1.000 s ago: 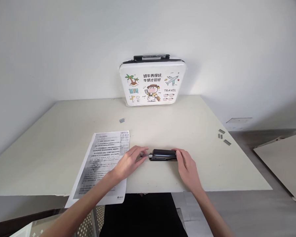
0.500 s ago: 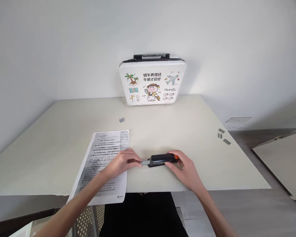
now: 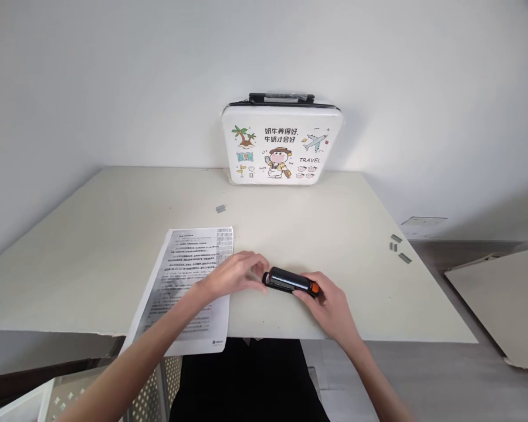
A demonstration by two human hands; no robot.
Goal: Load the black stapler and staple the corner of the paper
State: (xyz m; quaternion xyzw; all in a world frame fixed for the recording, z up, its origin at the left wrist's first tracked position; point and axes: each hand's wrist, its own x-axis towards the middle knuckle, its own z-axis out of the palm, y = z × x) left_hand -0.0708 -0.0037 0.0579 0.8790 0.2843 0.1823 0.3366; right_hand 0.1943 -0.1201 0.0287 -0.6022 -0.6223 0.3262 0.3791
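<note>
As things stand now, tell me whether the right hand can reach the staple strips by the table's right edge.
Probably yes: nothing visible stands between the right hand and the staple strips, though it grips the black stapler.

You are in a plain indoor room, home or office; which, you cannot tell. Identify it by the pale, flat-topped desk [image 3: 325, 234], the smooth white wall [image 3: 114, 76] behind, the printed white paper sheet [image 3: 189, 258], the glossy black stapler [image 3: 290, 280] and the grey wood-look floor [image 3: 440, 375].

glossy black elongated stapler [image 3: 288, 279]: orange end [image 3: 315, 288] | white rectangular case [image 3: 286, 126]: multicoloured cartoons [image 3: 278, 163] | white paper sheet [image 3: 182, 278]: black print
</note>
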